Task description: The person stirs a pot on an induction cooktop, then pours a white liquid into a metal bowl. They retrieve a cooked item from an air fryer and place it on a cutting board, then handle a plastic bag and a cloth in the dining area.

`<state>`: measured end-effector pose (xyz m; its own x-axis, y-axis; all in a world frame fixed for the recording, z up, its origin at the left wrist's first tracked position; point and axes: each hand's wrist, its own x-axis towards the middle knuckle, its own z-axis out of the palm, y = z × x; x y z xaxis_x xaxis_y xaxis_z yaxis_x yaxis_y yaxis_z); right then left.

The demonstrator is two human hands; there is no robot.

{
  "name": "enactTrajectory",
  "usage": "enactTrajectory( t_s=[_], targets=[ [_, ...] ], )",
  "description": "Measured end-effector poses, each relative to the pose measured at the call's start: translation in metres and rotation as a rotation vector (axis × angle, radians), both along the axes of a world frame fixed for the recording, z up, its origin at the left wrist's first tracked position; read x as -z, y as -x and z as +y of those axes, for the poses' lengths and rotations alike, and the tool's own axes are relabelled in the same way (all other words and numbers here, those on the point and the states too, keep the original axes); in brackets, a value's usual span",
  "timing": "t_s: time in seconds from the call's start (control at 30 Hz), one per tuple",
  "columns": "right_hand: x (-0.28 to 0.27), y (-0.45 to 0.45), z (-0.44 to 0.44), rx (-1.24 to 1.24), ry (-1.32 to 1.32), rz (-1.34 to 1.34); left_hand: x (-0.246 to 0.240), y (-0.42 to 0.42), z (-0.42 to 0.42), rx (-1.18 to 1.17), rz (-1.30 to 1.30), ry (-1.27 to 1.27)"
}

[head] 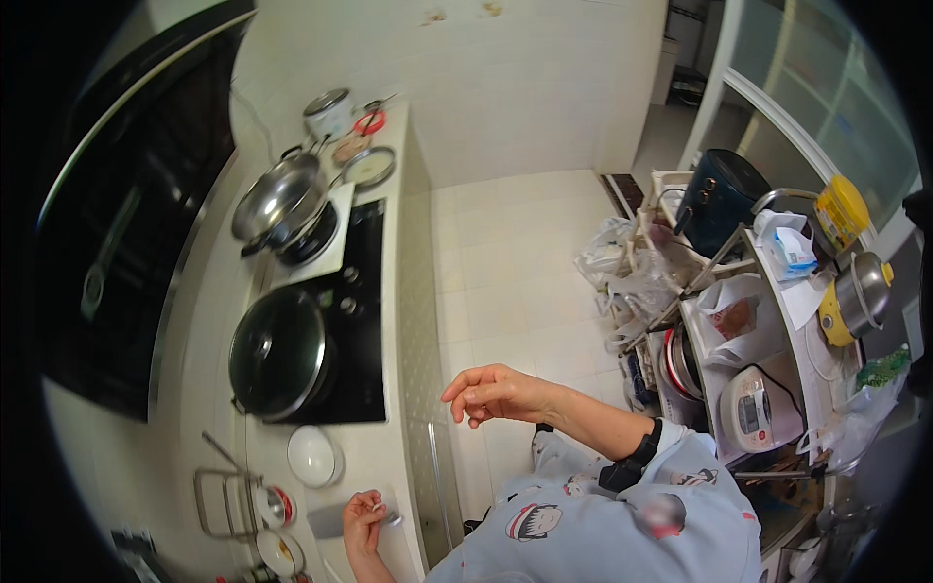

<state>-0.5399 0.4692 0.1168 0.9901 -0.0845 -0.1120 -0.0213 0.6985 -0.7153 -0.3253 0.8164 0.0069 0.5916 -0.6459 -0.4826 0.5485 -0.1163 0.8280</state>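
Observation:
My right hand hangs in the air over the floor, past the counter's front edge. Its fingers are loosely bent and I see nothing in them. My left hand is over the counter at the bottom, with fingers curled and a small pale bit at the fingertips. Beneath it lies what looks like a knife with a wide grey blade; a metal end shows on the other side of the hand. Whether the hand grips it is hidden. Just beyond stands a white bowl.
A lidded pan sits on the black cooktop. Farther along are a steel wok, a steel dish and a rice cooker. Two small bowls stand by a wire rack. A loaded shelf holding appliances stands at right.

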Motion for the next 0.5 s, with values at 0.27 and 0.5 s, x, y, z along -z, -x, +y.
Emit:
enactTrajectory(
  t_s=[0.27,0.5],
  targets=[
    [0.055,0.112,-0.167,0.739,-0.401,0.140,-0.049,0.014,-0.322,0.555,-0.092,-0.068],
    [0.087,0.226,-0.235,1.202,-0.527,0.225,-0.069,0.144,-0.601,1.145,-0.171,-0.064]
  ],
)
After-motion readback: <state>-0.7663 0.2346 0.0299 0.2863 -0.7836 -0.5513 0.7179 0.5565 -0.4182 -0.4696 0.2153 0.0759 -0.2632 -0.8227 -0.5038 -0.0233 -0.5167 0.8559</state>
